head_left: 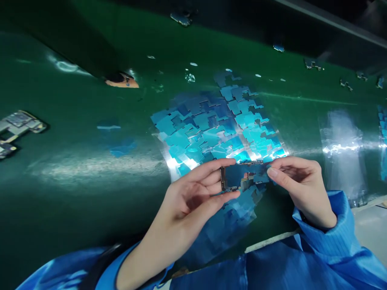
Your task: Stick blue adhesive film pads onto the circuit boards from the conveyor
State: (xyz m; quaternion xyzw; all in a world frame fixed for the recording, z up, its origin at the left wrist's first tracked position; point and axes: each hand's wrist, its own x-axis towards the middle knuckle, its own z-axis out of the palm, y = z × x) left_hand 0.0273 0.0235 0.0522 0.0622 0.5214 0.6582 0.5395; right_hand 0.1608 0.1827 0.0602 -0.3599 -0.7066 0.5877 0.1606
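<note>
A small circuit board [236,176] with a notch in its lower edge is held level above the table, with a smooth dark-blue film over much of its face. My left hand [193,197] grips its left end by the long edges, fingers above and thumb below. At the opposite end, the thumb and forefinger of my right hand [298,177] are pinched together. Whether they hold the board itself or only the film's edge is hard to make out. Beneath and behind the board lie sheets of overlapping blue film pieces [199,121], cut in notched shapes.
A larger-looking circuit board [22,123] lies at the left on the green mat [75,201]. Several small boards [313,64] are scattered along the far side. A dark post [81,40] slants in from the upper left. Clear plastic sheet [341,141] lies at the right.
</note>
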